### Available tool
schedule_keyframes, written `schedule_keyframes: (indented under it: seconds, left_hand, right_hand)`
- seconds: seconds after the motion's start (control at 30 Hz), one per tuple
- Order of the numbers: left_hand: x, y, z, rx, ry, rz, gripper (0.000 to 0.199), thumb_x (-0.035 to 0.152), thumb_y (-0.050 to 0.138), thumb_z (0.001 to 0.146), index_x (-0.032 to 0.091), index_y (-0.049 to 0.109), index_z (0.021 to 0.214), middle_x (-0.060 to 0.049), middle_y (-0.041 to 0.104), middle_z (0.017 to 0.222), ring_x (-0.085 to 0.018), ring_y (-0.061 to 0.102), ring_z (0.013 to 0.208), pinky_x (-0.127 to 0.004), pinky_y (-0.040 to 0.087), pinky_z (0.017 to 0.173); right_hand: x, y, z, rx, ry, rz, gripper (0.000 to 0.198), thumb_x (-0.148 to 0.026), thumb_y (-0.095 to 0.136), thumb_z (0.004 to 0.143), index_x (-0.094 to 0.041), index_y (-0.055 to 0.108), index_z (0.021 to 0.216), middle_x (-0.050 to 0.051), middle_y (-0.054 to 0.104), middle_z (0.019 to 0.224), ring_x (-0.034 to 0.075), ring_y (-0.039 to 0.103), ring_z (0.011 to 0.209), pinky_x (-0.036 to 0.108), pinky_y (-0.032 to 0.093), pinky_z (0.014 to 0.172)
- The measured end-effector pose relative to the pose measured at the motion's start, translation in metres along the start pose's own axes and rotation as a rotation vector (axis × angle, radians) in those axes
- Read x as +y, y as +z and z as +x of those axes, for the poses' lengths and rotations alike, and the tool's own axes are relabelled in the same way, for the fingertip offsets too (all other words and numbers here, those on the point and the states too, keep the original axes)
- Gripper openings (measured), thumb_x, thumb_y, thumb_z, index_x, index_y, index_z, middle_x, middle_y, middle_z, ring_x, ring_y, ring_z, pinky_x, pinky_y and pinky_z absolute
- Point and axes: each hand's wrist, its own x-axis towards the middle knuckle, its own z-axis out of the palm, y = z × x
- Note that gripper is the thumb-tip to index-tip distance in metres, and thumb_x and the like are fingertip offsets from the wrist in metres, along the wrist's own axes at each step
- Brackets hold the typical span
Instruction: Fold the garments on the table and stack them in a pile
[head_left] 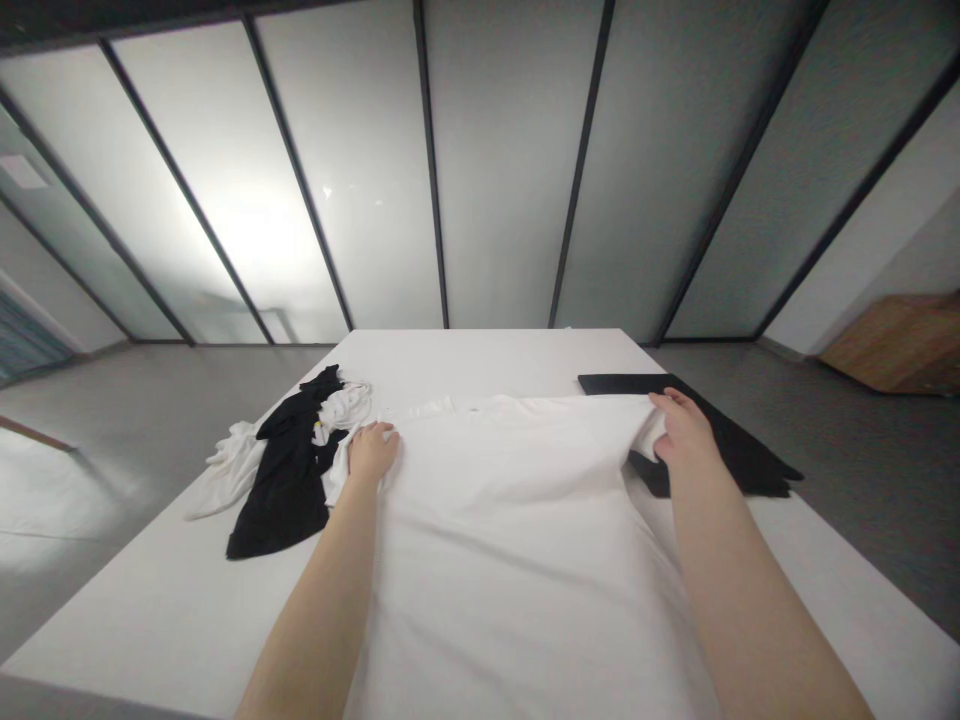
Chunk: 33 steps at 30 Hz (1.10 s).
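A white T-shirt point(510, 540) lies spread in front of me, its neckline at the far end and its lower part running out of view. My left hand point(373, 450) is closed on the shirt's upper left corner, fingers curled over the fabric; some white cloth bunches beside the wrist. At the opposite corner, my right hand point(682, 425) pinches the shirt between thumb and fingers. That side is raised a little, with a fold and a gap beneath it. Under and beyond my right hand is a flat black folded garment point(739, 440).
Everything lies on a white table point(480, 355). To the left is a heap with black clothing point(289, 480), a crumpled white garment point(232, 470) and a bunched white cloth point(345, 402). Behind stands a frosted glass partition point(510, 180) with dark frames. A wooden object point(900, 340) is far right.
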Motion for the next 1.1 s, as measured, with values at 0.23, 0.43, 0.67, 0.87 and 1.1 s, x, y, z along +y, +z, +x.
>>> schedule_keyframes:
  seconds: [0.23, 0.43, 0.67, 0.87, 1.1]
  left_hand:
    - [0.000, 0.000, -0.001, -0.003, 0.014, 0.003, 0.039, 0.034, 0.051, 0.097, 0.021, 0.075, 0.125, -0.011, 0.073, 0.135, -0.029, 0.064, 0.129, -0.040, 0.047, 0.112]
    - [0.001, 0.000, -0.002, 0.008, 0.002, 0.012, 0.038, 0.034, 0.052, 0.096, 0.022, 0.076, 0.124, -0.011, 0.073, 0.135, -0.030, 0.064, 0.129, -0.041, 0.048, 0.110]
    - [0.001, 0.001, -0.001, -0.006, -0.004, 0.007, 0.040, 0.035, 0.052, 0.097, 0.021, 0.075, 0.126, -0.012, 0.073, 0.133, -0.030, 0.064, 0.128, -0.042, 0.048, 0.110]
    - [0.002, 0.000, -0.002, -0.015, 0.007, 0.038, 0.041, 0.035, 0.049, 0.097, 0.022, 0.073, 0.128, -0.012, 0.072, 0.134, -0.031, 0.063, 0.127, -0.043, 0.047, 0.110]
    - [0.040, 0.000, -0.024, -0.023, -0.037, 0.203, 0.050, 0.044, 0.047, 0.101, 0.015, 0.068, 0.136, -0.025, 0.049, 0.159, -0.044, 0.042, 0.149, -0.057, 0.036, 0.117]
  right_hand:
    - [0.009, -0.015, -0.001, 0.197, -0.072, -0.473, 0.061, -0.038, 0.083, 0.070, -0.020, 0.061, 0.124, 0.019, 0.064, 0.131, 0.040, 0.056, 0.132, 0.056, 0.044, 0.112]
    - [0.011, -0.016, 0.000, -0.030, -0.012, -1.126, 0.035, -0.054, 0.074, 0.078, -0.020, 0.075, 0.088, 0.023, 0.071, 0.110, 0.046, 0.061, 0.117, 0.060, 0.048, 0.097]
    - [0.010, -0.013, 0.005, 0.019, -0.173, -0.804, 0.023, -0.031, 0.060, 0.085, -0.018, 0.068, 0.102, 0.011, 0.071, 0.091, 0.027, 0.067, 0.084, 0.034, 0.053, 0.075]
    - [0.020, -0.018, 0.011, 0.043, 0.007, -0.826, 0.056, -0.038, 0.075, 0.080, -0.015, 0.061, 0.129, 0.020, 0.073, 0.106, 0.032, 0.071, 0.092, 0.041, 0.057, 0.083]
    - [0.024, -0.013, 0.004, -0.156, -0.047, -0.811, 0.071, -0.031, 0.074, 0.078, -0.018, 0.060, 0.147, 0.020, 0.071, 0.129, 0.033, 0.072, 0.108, 0.041, 0.058, 0.093]
